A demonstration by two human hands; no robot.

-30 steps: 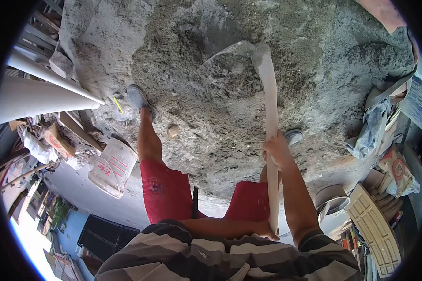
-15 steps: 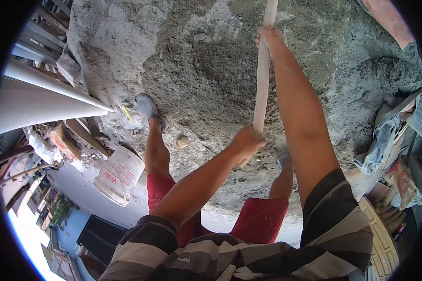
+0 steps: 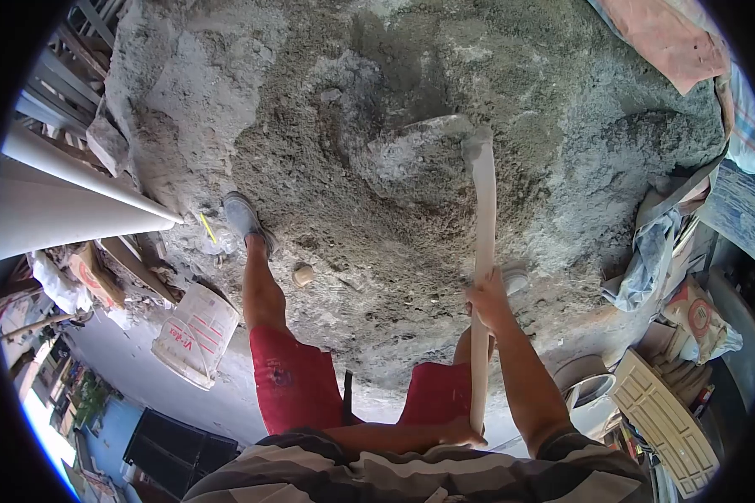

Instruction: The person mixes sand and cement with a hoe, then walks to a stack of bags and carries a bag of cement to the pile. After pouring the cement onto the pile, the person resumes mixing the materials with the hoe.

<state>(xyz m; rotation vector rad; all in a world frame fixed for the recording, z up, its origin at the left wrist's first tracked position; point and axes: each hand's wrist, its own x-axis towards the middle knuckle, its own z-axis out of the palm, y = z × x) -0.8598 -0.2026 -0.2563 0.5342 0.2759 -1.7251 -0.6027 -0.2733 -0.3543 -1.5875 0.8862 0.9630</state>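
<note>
The handle (image 3: 485, 210) has moved closer; the bucket (image 3: 195, 337) perhaps reads "Vi".

On your left, white pipes (image 3: 84, 176) adjoin the rough grey ground (image 3: 184, 101); a white bucket (image 3: 195, 335) lies nearer. On your near right, a panelled door (image 3: 664, 423) leans. Bright daylight enters near left.

Bare ground (image 3: 335, 218) gives free room between the left shoe (image 3: 243, 215) and the handle (image 3: 485, 214), broken only by a small lump (image 3: 303, 275). White pipes (image 3: 84, 197) and a bucket (image 3: 195, 337) block the left side; sacks (image 3: 703, 323) and plastic (image 3: 648, 260) crowd the right.
</note>
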